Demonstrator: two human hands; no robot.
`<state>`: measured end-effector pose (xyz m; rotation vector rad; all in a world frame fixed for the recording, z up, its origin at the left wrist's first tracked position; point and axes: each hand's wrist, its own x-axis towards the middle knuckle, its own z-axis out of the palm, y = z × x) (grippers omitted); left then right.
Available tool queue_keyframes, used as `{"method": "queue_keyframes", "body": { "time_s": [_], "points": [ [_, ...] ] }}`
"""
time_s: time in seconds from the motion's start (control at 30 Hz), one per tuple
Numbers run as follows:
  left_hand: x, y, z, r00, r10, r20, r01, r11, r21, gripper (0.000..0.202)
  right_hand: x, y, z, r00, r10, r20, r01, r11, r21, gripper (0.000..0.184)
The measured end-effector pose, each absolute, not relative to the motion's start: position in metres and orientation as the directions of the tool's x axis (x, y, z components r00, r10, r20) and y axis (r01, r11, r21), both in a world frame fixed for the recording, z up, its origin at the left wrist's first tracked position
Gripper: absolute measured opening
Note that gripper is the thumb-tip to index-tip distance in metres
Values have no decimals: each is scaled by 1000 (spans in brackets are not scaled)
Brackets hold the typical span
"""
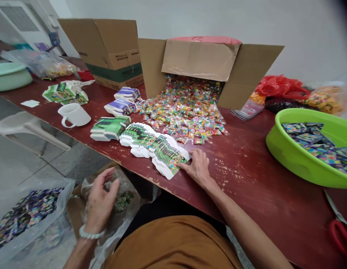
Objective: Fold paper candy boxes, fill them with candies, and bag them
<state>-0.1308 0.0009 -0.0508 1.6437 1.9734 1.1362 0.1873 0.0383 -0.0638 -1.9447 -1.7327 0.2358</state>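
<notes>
The right hand [198, 167] was in the middle of the frame, with its fingers and thumb touching the end of a long row of green cards [165, 151]. I could not tell if it pinched a card or just rested there. The left hand [102, 200] was lower left of the middle, with its thumb and fingers apart and nothing in them. The cards lay spread on the red table [240, 160], in the middle of the picture, each partly on top of the next. At their left end was a green stack [111, 127], and above that were two purple stacks [121, 106]. Just above the cards, lots of little candy packets [187, 112] spilled from a big open box [200, 59]. A white mug [75, 115] stood left of the green stack. A bright green tub [296, 160] sat at the right edge, with dark packets [316, 144] inside. Red-handled scissors [340, 228] lay at the lower right.
</notes>
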Motion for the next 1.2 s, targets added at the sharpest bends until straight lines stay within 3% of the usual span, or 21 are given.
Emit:
{"method": "queue_keyframes", "body": {
  "time_s": [0.1, 0.17, 0.27, 0.33, 0.4, 0.47, 0.53, 0.6, 0.7, 0.93, 1.2],
  "points": [
    [-66, 8, -28, -65, 943, 326, 654, -206, 728, 39, 191, 39, -65, 221, 949, 227, 764, -24, -645, 41],
    [-30, 14, -17, 86, 918, 387, 609, -356, 709, 35, 195, 38, -62, 244, 955, 171, 596, -8, -803, 33],
    [0, 21, -4, 145, 917, 371, 471, -394, 789, 39, 204, 30, -48, 178, 984, 26, 302, -29, -953, 29],
    [6, 24, 5, 204, 959, 198, 327, -257, 909, 43, 211, 23, -31, 50, 999, -11, 178, -19, -984, 28],
    [6, 22, 13, 429, 900, -75, 148, 12, 989, 42, 215, 15, -12, -86, 996, 10, 104, 18, -994, 25],
    [6, 16, 17, 716, 655, -241, 18, 328, 945, 41, 215, 9, 5, -195, 980, 32, 68, 46, -997, 24],
    [8, 8, 16, 864, 437, -251, -36, 549, 835, 44, 212, 4, 17, -274, 961, 32, 39, 44, -998, 23],
    [12, 0, 12, 896, 374, -239, -75, 657, 750, 47, 207, 0, 23, -310, 950, 29, 0, 31, -1000, 23],
    [14, -7, 6, 881, 405, -244, -132, 706, 695, 50, 201, -3, 24, -286, 957, 56, -55, 42, -998, 22],
    [12, -9, 17, 871, 433, -231, -142, 673, 726, 59, 200, -10, 20, -179, 983, 33, -128, 10, -992, 29],
    [14, -16, 26, 854, 469, -225, -161, 649, 743, 57, 204, -21, 19, -210, 976, 49, -213, 3, -977, 33]
  ]
}}
